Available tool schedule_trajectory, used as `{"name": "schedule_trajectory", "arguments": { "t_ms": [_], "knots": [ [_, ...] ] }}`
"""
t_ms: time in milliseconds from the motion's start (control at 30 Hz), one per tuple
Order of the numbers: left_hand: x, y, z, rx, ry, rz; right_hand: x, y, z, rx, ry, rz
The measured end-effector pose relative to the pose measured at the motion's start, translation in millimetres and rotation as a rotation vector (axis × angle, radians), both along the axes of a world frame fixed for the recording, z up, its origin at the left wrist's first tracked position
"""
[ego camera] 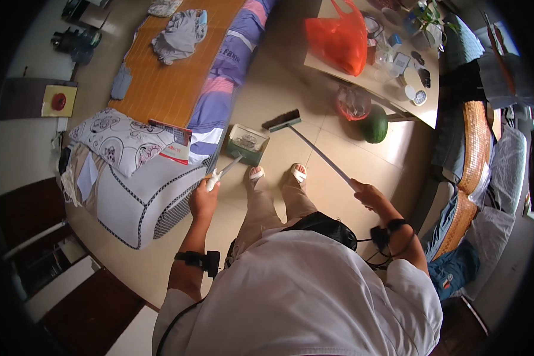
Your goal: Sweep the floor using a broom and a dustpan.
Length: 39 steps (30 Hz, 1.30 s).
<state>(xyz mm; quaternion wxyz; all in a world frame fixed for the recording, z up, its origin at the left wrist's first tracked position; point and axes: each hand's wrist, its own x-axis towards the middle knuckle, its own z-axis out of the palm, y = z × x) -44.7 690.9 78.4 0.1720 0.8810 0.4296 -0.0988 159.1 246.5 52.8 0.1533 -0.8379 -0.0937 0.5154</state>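
Observation:
My left hand [203, 200] grips the upper end of a long-handled dustpan [248, 143], near a white wrapping on its handle. The green pan rests on the tiled floor beside the bed, just ahead of my feet, and some debris shows in it. In my right hand [370, 196] is the grey stick of a broom [319, 154]. It slants forward and left to a green broom head with dark bristles [281, 120], which lies at the floor a little right of the dustpan, apart from it.
A bed with an orange mat [173, 84] runs along the left. At front right stands a table [320, 55] bearing a red plastic bag [340, 42]. A watermelon [374, 124] and a red-lined bin [353, 103] sit beneath its edge. A sofa [465, 178] is at right.

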Motion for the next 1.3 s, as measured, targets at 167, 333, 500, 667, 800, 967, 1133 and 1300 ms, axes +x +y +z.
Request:
{"name": "schedule_trajectory", "arguments": {
  "t_ms": [167, 333, 500, 667, 800, 967, 1133, 1300],
  "knots": [
    [-18, -12, -1, 0.000, 0.033, 0.028, 20, 6, 46, 0.030, 0.095, -0.150],
    [-42, -19, -8, -0.005, -0.008, 0.077, 50, 65, -16, 0.180, -0.217, 0.233],
    [-71, -25, -15, 0.016, 0.026, 0.116, 54, 163, -65, 0.225, -0.292, 0.333],
    [-102, -30, -12, -0.049, 0.039, 0.177, 28, 187, -88, 0.168, -0.220, 0.232],
    [-138, -27, -18, -0.084, -0.026, 0.163, 12, 114, -95, 0.121, -0.292, 0.424],
    [-177, -21, -25, -0.108, -0.083, 0.165, -17, 44, 16, -0.221, 0.014, 0.259],
    [-205, -11, -31, -0.135, -0.131, 0.189, -39, 60, 85, -0.109, -0.111, 0.263],
    [-220, -5, -29, -0.135, -0.082, 0.183, -44, 110, 33, 0.084, -0.255, 0.500]
  ]
}}
